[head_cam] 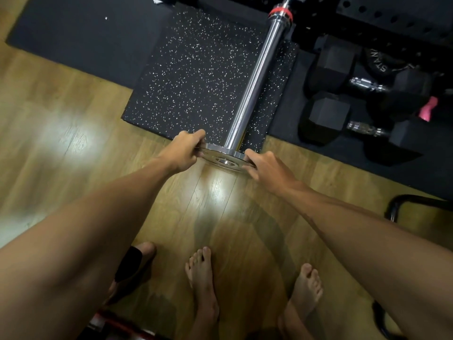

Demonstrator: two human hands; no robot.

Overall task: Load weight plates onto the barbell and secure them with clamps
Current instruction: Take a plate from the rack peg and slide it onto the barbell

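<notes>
A small chrome weight plate [226, 160] sits at the near end of the chrome barbell sleeve [255, 84], with the sleeve tip in its centre hole. My left hand [182, 153] grips the plate's left edge, fingers curled over the rim. My right hand [267, 168] grips its right edge the same way. The sleeve runs away from me, up and to the right, to a collar with red rings [280, 13]. I see no clamp.
A speckled black rubber mat [196, 77] lies under the sleeve on the wooden floor [73, 133]. Black hex dumbbells [328, 116] and a pink object [427, 109] lie at the right. My bare feet [203, 285] stand below. A black curved frame [402, 204] is at the right edge.
</notes>
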